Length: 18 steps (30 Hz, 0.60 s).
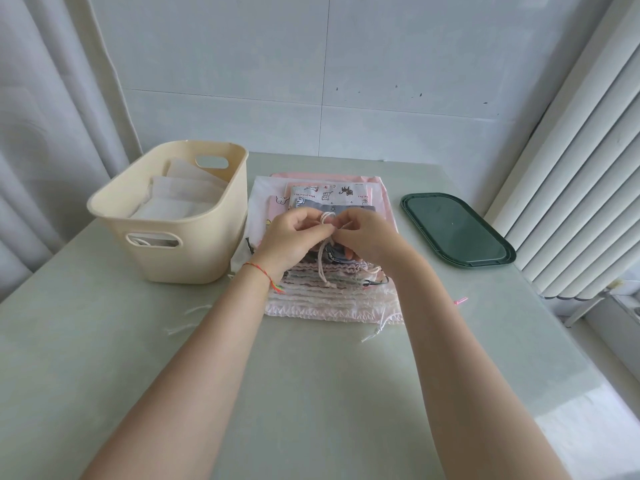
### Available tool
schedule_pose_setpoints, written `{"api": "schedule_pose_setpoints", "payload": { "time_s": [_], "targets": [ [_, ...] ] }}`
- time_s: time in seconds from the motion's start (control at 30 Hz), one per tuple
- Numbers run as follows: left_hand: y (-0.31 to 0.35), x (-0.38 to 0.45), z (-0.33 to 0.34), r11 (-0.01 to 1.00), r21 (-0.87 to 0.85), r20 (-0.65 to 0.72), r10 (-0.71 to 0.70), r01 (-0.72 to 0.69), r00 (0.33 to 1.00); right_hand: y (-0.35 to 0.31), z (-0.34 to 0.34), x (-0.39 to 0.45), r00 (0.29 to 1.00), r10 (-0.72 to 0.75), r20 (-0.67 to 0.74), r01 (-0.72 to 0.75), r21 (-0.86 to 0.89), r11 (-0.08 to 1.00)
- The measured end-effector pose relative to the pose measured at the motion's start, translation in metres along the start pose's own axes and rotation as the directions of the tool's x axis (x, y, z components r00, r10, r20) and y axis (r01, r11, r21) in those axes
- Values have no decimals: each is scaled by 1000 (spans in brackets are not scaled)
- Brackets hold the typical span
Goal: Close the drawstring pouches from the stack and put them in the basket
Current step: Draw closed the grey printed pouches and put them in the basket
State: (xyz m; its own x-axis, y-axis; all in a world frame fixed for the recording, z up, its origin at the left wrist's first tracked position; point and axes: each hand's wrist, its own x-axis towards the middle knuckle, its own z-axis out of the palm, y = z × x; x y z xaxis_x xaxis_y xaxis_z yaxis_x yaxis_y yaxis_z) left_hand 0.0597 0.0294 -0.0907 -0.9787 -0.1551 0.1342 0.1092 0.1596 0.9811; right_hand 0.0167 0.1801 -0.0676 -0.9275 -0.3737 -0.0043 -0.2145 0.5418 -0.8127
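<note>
A cream drawstring cord is pinched between both hands above the stack of pouches, a small loop of it being held up where the fingertips meet, while its loose ends hang down over the gathered mouth of the grey pouch on top of the stack. The left hand is curled with its fingers closed on the cord, and the right hand is likewise curled, its fingers gripping the same cord just beside the left. The stack is laid at the middle of the tabletop, with printed pouches above a pink one and a white one at the bottom. A red string bracelet is worn on the left wrist. The cream basket is set just left of the stack, white pouches being seen inside it. A dark green tray is placed to the right, apart from the stack.
</note>
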Motion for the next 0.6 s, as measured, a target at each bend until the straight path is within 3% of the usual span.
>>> {"api": "schedule_pose_setpoints", "payload": {
  "time_s": [0.17, 0.33, 0.43, 0.5, 0.6],
  "targets": [
    [-4, 3, 1, 998, 69, -85, 12, -7, 996, -1, 2, 2, 993, -19, -114, 7, -106, 994],
    [-5, 6, 0, 993, 113, -88, -14, 24, 996, -1, -3, 8, 969, 87, -230, -91, -8, 996],
    [-5, 6, 1, 991, 132, -112, -20, 35, 994, -3, -4, 7, 960, 140, -242, -91, 204, 975],
    [-6, 6, 1, 989, 140, -139, -22, 42, 990, -7, -6, 4, 953, 178, -247, -57, 427, 902],
    [-6, 6, 1, 987, 153, -168, -29, 55, 985, -9, -10, 1, 965, 180, -190, 43, 795, 605]
  ]
}}
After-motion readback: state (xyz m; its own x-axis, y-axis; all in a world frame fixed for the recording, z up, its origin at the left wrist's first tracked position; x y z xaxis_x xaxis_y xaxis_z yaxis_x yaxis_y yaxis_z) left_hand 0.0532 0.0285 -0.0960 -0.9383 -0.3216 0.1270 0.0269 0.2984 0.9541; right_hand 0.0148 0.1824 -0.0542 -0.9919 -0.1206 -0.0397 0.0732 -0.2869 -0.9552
